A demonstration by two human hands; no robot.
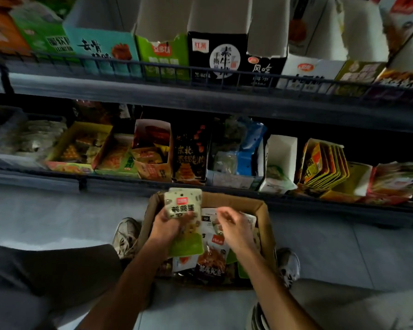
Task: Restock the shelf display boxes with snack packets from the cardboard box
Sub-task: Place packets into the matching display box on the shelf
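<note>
Green-white snack packets (183,206) rise from left grip (167,225).

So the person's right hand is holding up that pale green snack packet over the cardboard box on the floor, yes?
Not quite: the head view shows the left hand holding the pale green snack packet over the cardboard box on the floor. The right hand holds nothing clearly visible.

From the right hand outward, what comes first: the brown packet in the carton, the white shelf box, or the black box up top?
1. Brown packet, just below the right hand, in the carton.
2. White shelf box, lower shelf, up-right.
3. Black box, top shelf.
</note>
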